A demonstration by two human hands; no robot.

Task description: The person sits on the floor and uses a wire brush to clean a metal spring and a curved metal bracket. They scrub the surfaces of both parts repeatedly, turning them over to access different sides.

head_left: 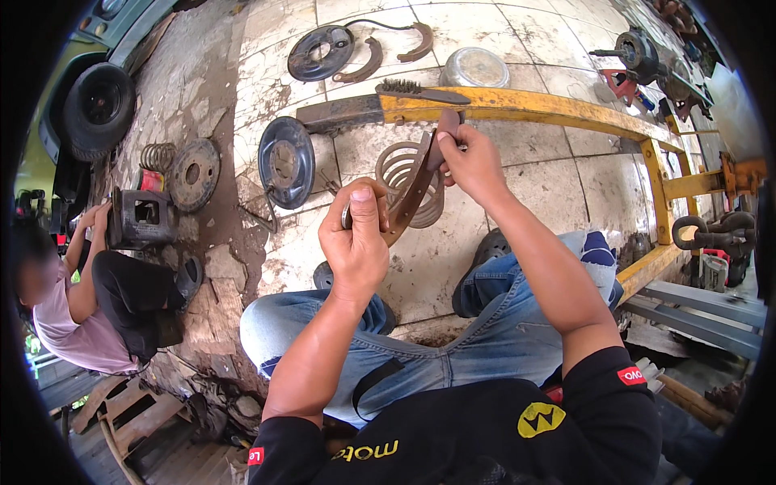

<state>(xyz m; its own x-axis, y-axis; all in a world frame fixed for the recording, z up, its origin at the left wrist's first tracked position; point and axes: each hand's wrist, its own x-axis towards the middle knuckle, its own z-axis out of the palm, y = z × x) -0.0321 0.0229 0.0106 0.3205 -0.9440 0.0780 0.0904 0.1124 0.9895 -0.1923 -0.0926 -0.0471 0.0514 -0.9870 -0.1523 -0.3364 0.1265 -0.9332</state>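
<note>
At the left hand (pixel 354 238), clenches the lower end of a curved brake shoe (pixel 416 194) above floor tiles (pixel 533 182); at the right hand (pixel 475 163), pinches a brown strip (pixel 449 125) near its upper end. Could drop the shoe onto the coil spring (pixel 428 217) through loose grip, or knock the wire brush (pixel 424 92) off the yellow beam (pixel 525 103) by overreaching.

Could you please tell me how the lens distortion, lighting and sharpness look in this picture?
Head view: the fisheye bows the yellow beam and leaves black corners; head view: the tiled floor looks overbright near the top; head view: the curved brown piece is fairly sharp, the co-worker's head blurred.
</note>
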